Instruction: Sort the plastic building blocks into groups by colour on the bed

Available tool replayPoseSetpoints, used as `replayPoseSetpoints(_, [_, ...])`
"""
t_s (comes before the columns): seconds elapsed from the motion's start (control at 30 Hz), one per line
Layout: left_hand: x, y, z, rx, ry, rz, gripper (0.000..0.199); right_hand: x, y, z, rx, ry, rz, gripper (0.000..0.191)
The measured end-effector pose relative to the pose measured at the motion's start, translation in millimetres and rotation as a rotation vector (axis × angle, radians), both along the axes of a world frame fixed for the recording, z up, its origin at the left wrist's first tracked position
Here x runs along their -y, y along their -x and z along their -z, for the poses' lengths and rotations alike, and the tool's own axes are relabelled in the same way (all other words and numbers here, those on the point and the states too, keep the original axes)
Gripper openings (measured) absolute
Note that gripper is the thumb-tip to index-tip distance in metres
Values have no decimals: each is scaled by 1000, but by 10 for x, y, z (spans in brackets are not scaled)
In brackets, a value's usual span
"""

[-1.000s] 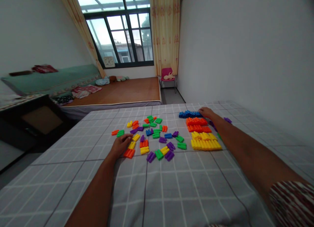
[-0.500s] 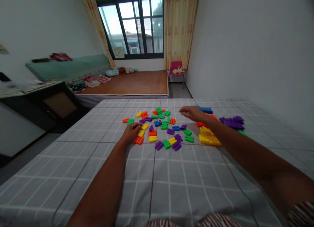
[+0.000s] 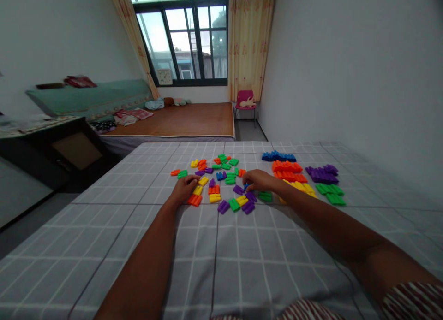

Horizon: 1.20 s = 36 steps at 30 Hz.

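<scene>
Small plastic building blocks in several colours lie scattered on a grey checked cloth (image 3: 194, 246). My right hand (image 3: 259, 179) reaches down at the right of this scatter. Its fingers are closed on a blue block (image 3: 246, 186), which they partly cover; purple blocks (image 3: 238, 189) lie close by. My left hand (image 3: 184, 189) rests at the left edge of the scatter with its fingers curled together, beside yellow blocks (image 3: 198, 190) and orange blocks (image 3: 194, 200). Whether anything is between the left fingertips is hidden.
Sorted by colour at the right are blue blocks (image 3: 278, 156), orange blocks (image 3: 289, 171), yellow blocks (image 3: 304, 188), purple blocks (image 3: 322, 174) and green blocks (image 3: 331, 194). Beyond the table stand a bed (image 3: 194, 119) and a pink chair (image 3: 245, 98). A white wall rises on the right.
My right hand has come down and toward me, from above the cloth near the sorted blocks onto the blue block. My left hand stays put. The view has shifted slightly.
</scene>
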<state>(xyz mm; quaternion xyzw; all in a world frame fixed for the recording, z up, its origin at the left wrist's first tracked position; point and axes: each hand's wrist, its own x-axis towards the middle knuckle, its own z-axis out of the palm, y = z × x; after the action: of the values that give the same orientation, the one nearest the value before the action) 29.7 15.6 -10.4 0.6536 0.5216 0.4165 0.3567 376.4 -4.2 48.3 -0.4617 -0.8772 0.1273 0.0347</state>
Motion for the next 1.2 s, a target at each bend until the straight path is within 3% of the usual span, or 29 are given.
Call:
replayPoseSetpoints(0.13, [54,-26,-87,-32,5,-20,41,-185,-391,-133,-241,-3,95,22])
replayPoseSetpoints(0.23, [100,-50,-176,-73,-2,-44,40,-491,-975,-250,-393,-151,338,26])
replayPoseSetpoints(0.37, [127,-66,-247,-103,-10,-48,40,-855,-1732,-246,-317,-296,746,30])
replayPoseSetpoints(0.47, [131,-68,-252,-107,-8,-48,39,-992,-1990,-126,-188,-271,897,28])
replayPoseSetpoints(0.63, [133,-73,-228,-106,-5,-59,38,-1110,-1973,67,-64,-213,904,26])
replayPoseSetpoints(0.77, [126,-67,-214,-123,5,-67,37,-1182,-1897,124,-44,-154,885,28])
replayPoseSetpoints(0.93, [102,-34,-161,-109,6,-36,39,-1155,-1897,86,-15,-151,856,34])
replayPoseSetpoints(1.07, [55,-7,-71,-89,4,-21,40,-1071,-1813,-66,-38,-314,875,34])
replayPoseSetpoints(1.13, [33,-3,-31,-85,-11,-15,39,-1017,-1609,-152,-112,-430,790,32])
replayPoseSetpoints(1.2, [19,-4,-6,-93,-27,-11,37,-932,-1249,-201,-213,-456,581,29])
